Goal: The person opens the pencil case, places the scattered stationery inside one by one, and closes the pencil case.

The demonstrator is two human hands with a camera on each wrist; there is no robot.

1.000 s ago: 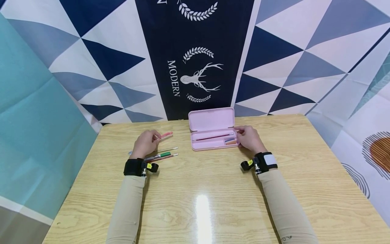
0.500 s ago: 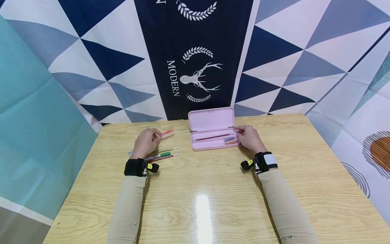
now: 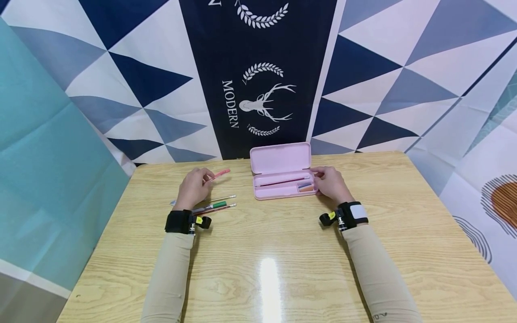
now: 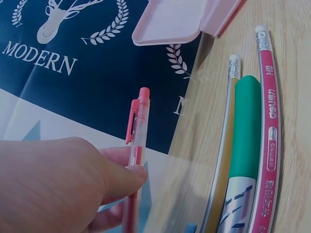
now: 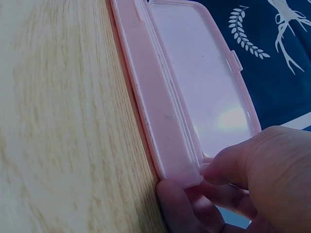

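My left hand [image 3: 193,189] pinches a pink click pen [image 4: 139,141] between thumb and fingers, its clip end pointing up in the left wrist view. The pen's lower part is hidden by the fingers. Beside that hand on the table lie a green-capped marker [image 4: 247,131], a pink pencil [image 4: 268,126] and a gold-and-silver pencil [image 4: 227,116]. At the table's back stands a pink pencil case [image 3: 280,159] with its lid up. My right hand [image 3: 333,185] holds the case's right end, thumb at its edge and fingers curled against the end. A dark red pencil [image 3: 282,181] lies inside.
The case's small right compartment holds a blue and orange item [image 3: 305,186]. A patterned cloth [image 3: 258,54] hangs behind the wooden table [image 3: 242,269], close to the lid. Both wrists carry black straps with small cameras [image 3: 205,222].
The pen in my left hand has risen slightly, its clip end a little higher and farther back. My right hand and the pencil case have stayed in place.
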